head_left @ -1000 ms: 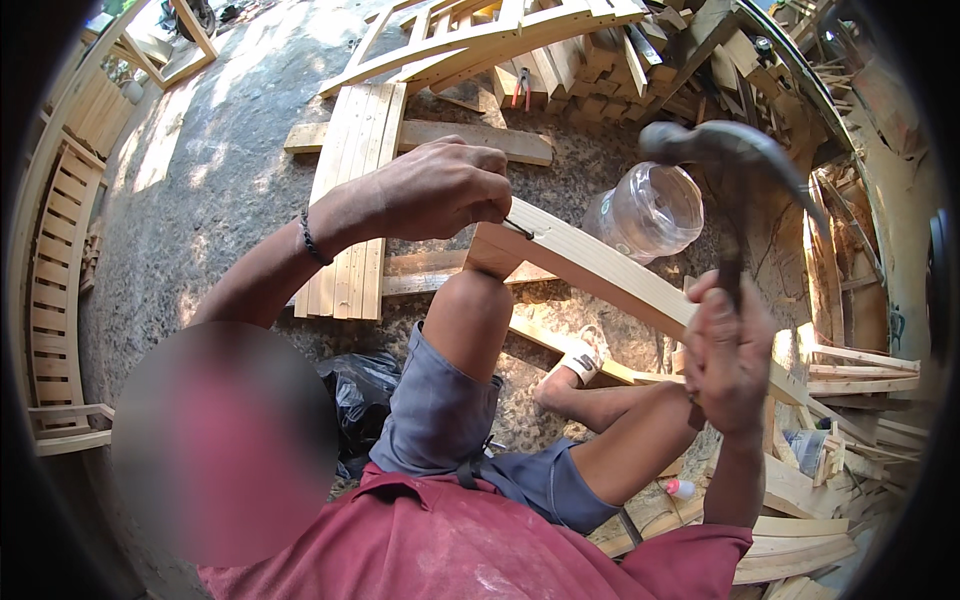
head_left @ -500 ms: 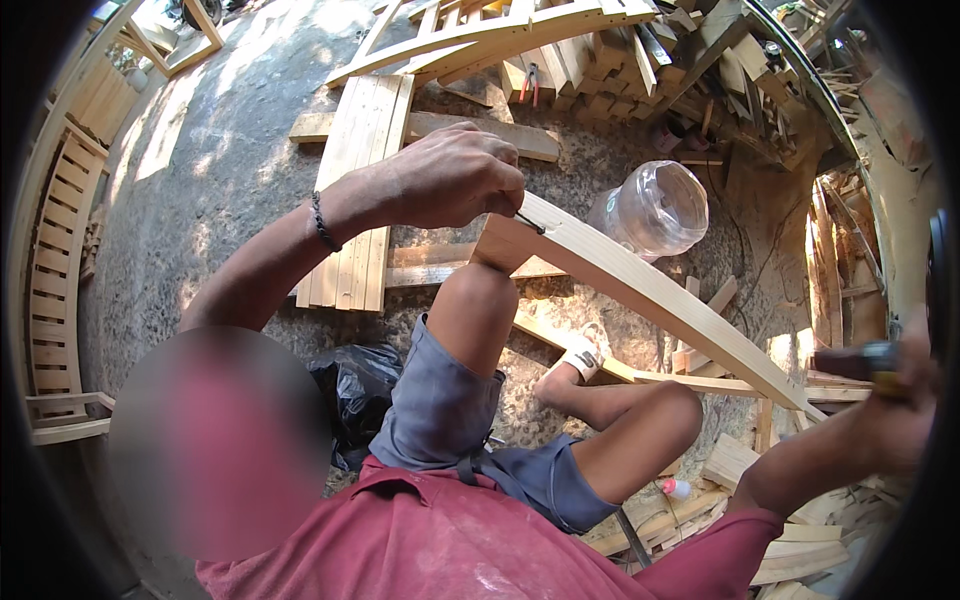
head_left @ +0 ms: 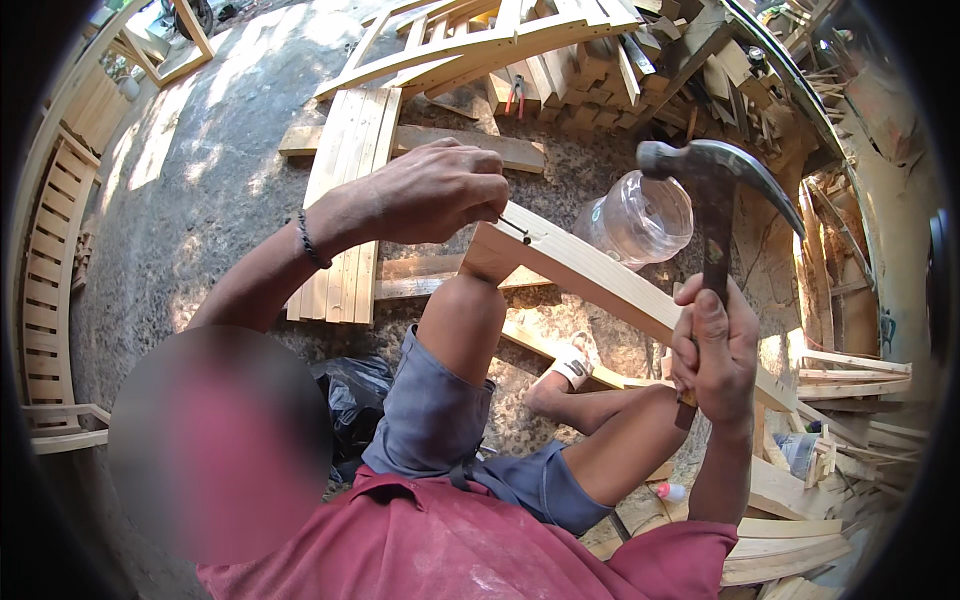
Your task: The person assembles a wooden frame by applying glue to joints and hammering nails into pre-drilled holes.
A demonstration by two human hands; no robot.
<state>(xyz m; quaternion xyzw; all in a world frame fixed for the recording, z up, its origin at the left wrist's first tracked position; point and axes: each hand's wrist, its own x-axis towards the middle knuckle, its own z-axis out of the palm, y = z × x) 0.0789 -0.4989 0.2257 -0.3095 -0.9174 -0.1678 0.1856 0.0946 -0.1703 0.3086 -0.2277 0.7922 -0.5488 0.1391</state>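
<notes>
- Wooden beam [head_left: 605,284]: laid slantwise before the body, its left end seen at the left knee [head_left: 463,310], its far end carried past the right hand toward the lower right.
- Ground [head_left: 230,200]: bare surface shown left of the pale boards [head_left: 342,215], which are partly covered by the left forearm.
- Plastic container [head_left: 645,222]: transparent, placed beyond the beam; the space to the right of the beam's left end is bounded by it.
- Timber stack [head_left: 590,85]: the upper edge of the work space is closed off by it.
- Left hand [head_left: 450,190]: brought in from the left, wrist bent, held over the beam's left end.
- Right hand [head_left: 716,345]: raised over the beam's right part, forearm upright in view.
- Left fingers: curled and pinched on a thin dark rod [head_left: 516,230], whose lower end is seen at the beam's top face; depth cannot be told.
- Right fingers: wrapped round the handle of a hammer [head_left: 716,215]; its head is held aloft, well apart from the rod, claw turned right.
</notes>
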